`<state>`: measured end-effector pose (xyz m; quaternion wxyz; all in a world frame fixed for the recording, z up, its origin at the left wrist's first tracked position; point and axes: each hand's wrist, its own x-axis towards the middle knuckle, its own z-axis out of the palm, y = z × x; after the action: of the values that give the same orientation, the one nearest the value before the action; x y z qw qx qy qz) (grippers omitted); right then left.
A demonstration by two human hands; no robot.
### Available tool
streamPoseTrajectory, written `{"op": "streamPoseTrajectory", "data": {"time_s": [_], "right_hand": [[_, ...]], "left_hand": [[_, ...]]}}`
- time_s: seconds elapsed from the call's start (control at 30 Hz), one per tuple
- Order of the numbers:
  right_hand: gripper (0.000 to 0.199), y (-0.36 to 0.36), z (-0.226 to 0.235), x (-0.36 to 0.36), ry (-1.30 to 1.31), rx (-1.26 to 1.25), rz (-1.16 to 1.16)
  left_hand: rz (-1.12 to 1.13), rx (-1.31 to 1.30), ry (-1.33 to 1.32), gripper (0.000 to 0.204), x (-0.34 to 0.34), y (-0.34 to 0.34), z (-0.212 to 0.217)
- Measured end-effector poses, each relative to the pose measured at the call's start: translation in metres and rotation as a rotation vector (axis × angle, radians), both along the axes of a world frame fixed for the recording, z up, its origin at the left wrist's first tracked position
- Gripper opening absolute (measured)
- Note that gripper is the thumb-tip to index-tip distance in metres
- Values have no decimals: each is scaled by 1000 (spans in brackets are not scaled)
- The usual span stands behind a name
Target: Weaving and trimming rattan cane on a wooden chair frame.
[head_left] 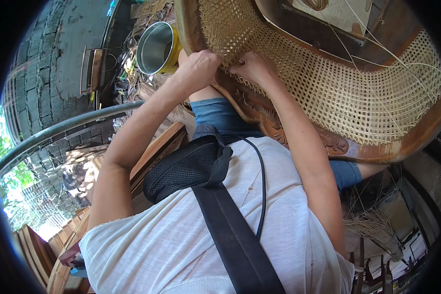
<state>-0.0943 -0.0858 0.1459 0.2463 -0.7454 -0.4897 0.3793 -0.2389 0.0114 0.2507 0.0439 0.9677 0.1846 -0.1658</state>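
Observation:
Across my lap lies a carved wooden chair frame (274, 128) with woven cane webbing (338, 88) stretched over it. My left hand (202, 66) is closed at the frame's left edge, where the cane meets the wood. Just to its right, my right hand (254, 67) is closed with its fingertips pinched at the cane's border. Whatever thin thing either hand grips is hidden by the fingers. Long loose cane strands (406, 68) trail over the webbing at the right.
A yellow metal bucket (157, 48) stands beyond my left forearm, near scraps on the ground. A curved metal pipe (68, 119) runs along the left. Wooden boards (154, 152) lean beside me. A bundle of cane strands (370, 225) lies low at the right.

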Motion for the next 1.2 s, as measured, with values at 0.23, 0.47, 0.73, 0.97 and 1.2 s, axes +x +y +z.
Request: {"op": "streamPoseTrajectory", "data": {"time_s": [0.23, 0.47, 0.73, 0.97, 1.2], "right_hand": [[38, -18, -23, -29, 13, 170, -278], [26, -36, -28, -12, 373, 199, -320], [37, -20, -17, -38, 309, 176, -323], [36, -12, -17, -32, 13, 174, -137], [32, -26, -34, -18, 68, 202, -197]], "left_hand": [[36, 64, -164, 9, -32, -11, -35], [337, -142, -225, 12, -34, -21, 20], [689, -126, -381, 19, -80, -33, 17], [708, -83, -297, 20, -71, -26, 18], [616, -134, -383, 22, -76, -29, 1]]}}
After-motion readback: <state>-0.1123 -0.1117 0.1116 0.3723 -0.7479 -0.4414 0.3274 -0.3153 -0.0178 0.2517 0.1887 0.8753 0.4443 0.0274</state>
